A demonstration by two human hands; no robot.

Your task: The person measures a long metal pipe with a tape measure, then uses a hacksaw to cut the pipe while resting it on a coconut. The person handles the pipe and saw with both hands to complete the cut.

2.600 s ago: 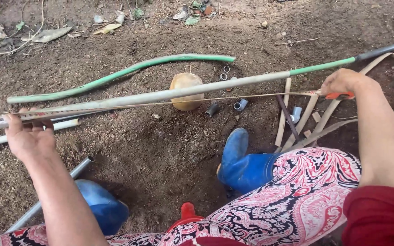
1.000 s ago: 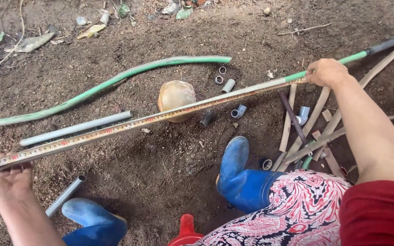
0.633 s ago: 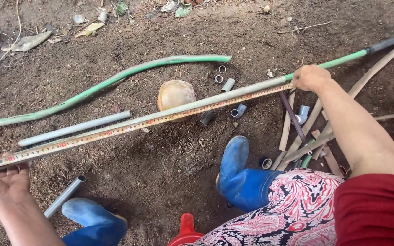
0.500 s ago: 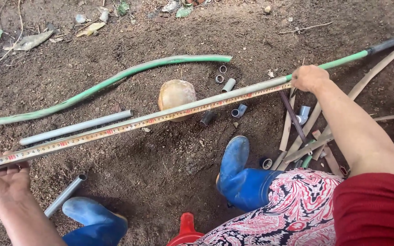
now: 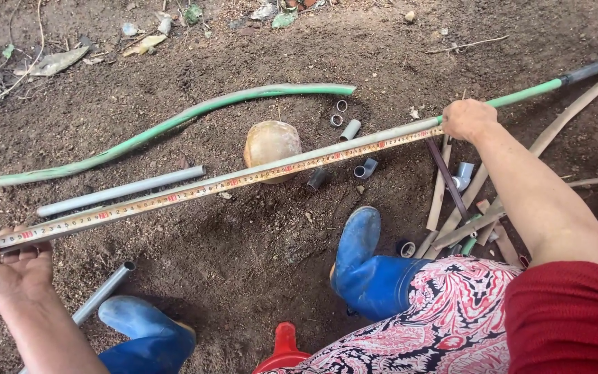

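A long grey pipe (image 5: 327,150) with a green far end runs slantwise over the soil, and a yellow measuring tape (image 5: 195,188) is stretched along it. My left hand (image 5: 10,271) grips the near end of pipe and tape at the lower left. My right hand (image 5: 466,119) presses the tape to the pipe at the upper right. Under the pipe's middle sits a round tan gourd-like shell (image 5: 271,144).
A curved green hose (image 5: 174,125), a shorter grey pipe (image 5: 119,190) and another pipe piece (image 5: 102,294) lie on the dirt. Small grey pipe fittings (image 5: 349,129) are scattered near the shell. Thin sticks and canes (image 5: 451,208) pile at right. My blue boots (image 5: 365,263) stand below.
The pipe and tape have swung lower at the left end, with my left hand moving down and left. In the last half second, nothing has visibly shifted.
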